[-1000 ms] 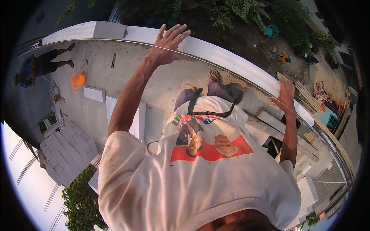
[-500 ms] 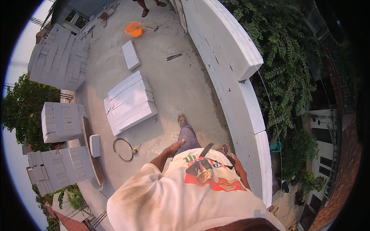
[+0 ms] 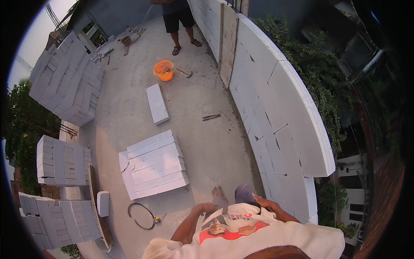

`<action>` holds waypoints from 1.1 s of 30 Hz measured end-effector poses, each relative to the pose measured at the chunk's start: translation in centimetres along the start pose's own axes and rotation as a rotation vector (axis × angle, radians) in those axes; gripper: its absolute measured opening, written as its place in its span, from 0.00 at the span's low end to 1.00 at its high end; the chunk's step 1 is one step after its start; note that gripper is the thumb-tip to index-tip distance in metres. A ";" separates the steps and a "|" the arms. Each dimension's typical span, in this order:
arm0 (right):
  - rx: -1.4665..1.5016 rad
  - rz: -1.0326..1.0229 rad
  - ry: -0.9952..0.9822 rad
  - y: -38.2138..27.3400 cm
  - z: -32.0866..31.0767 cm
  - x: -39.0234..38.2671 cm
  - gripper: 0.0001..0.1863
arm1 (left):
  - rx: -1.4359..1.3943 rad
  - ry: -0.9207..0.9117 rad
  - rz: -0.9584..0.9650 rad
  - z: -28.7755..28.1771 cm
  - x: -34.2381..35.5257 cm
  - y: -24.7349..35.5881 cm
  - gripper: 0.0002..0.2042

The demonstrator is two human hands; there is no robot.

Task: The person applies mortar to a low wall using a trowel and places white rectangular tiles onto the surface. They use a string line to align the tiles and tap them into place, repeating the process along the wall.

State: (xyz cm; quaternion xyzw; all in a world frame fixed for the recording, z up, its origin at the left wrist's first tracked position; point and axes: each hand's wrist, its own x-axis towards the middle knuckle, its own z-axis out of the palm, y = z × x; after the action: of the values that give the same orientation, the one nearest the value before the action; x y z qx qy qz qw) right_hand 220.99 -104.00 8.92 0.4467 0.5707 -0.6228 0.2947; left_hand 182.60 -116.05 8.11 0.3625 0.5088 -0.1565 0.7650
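Observation:
My left hand [image 3: 207,207] hangs low at my left thigh, below the stack of white blocks [image 3: 155,166] on the concrete floor; its fingers are too hidden to tell their shape. My right hand [image 3: 261,200] is by my right thigh near the black belt strap, beside the white block wall [image 3: 293,129], its fingers also unclear. I cannot make out anything held in either one. To the left of my legs lies a black hose coil [image 3: 144,207] with a small brass fitting.
A person [image 3: 179,21] in dark shorts stands ahead beside an orange bucket [image 3: 164,75] and a hammer [image 3: 187,72]. A single block [image 3: 157,103] and dark bars [image 3: 211,117] lie on the floor [image 3: 202,151]. Tall block stacks [image 3: 67,77] line the left. Foliage shows beyond the wall.
A second ago both my hands were up on the wall's top. They have dropped to my thighs, and my view has turned along the floor, bringing the other person higher in frame.

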 end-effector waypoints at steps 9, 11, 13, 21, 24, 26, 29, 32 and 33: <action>0.012 -0.235 0.136 -14.0 -13.5 13.3 0.58 | -0.127 -0.025 0.201 -17.0 5.1 -2.7 0.36; 0.057 -0.224 0.146 -17.6 -18.2 17.3 0.57 | -0.153 0.111 0.207 -22.1 1.7 1.4 0.36; 0.041 -0.122 0.145 -22.2 -23.2 20.5 0.56 | -0.066 0.293 0.175 -29.4 0.9 5.2 0.37; 0.020 0.187 0.206 -31.3 -33.1 34.7 0.61 | 0.251 0.855 -0.118 -55.4 4.3 16.4 0.47; 0.077 0.272 0.175 -35.9 -37.8 38.3 0.60 | 0.431 0.952 -0.033 -62.2 10.2 15.4 0.43; 0.063 0.285 0.265 -36.4 -40.3 42.5 0.53 | 0.478 0.865 0.072 -67.9 16.2 16.9 0.39; 0.034 0.256 0.277 -37.3 -44.4 49.7 0.40 | 0.370 0.659 0.185 -74.2 22.2 18.6 0.34; -0.028 0.248 0.265 -35.5 -48.6 60.5 0.29 | 0.410 0.564 0.216 -79.3 24.6 19.4 0.32; -0.063 0.245 0.270 -35.6 -50.6 64.9 0.26 | 0.431 0.562 0.234 -81.4 24.9 19.6 0.32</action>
State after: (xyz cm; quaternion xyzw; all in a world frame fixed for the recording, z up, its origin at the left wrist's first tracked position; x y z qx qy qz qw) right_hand 173.16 -39.17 -30.52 0.5829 0.5659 -0.4983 0.3028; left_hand 151.15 -41.23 -24.18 0.5999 0.6094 -0.0659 0.5143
